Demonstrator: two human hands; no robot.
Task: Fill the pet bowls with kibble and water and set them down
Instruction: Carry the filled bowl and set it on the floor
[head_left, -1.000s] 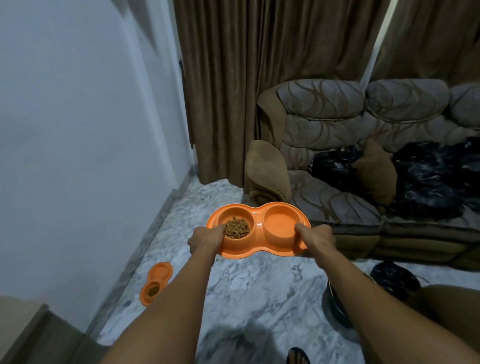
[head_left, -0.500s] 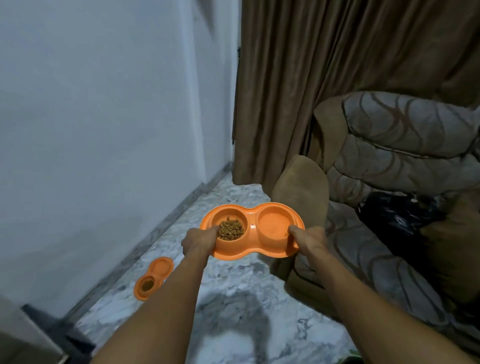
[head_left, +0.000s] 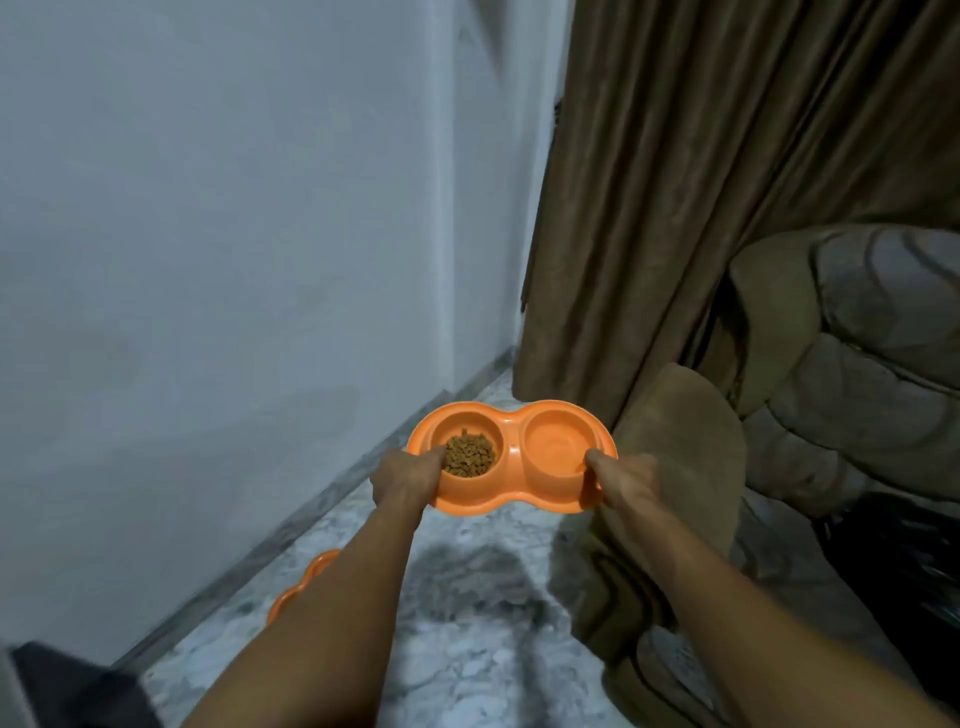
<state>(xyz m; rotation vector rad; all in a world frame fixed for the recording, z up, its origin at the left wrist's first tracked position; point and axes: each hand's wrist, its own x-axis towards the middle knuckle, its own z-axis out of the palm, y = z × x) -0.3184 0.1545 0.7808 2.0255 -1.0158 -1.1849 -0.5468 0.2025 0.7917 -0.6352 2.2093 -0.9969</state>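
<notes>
No text, label, brand, number or sign can be read anywhere in this view (the orange double bowl (head_left: 511, 457), the wall (head_left: 208, 260) and the curtain (head_left: 701, 182) all show plain, unmarked surfaces)

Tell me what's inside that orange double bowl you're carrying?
The left cup of the orange double bowl holds a heap of brown kibble. The right cup looks glossy, but water can't be confirmed. The left hand and right hand cover its outer ends.
</notes>
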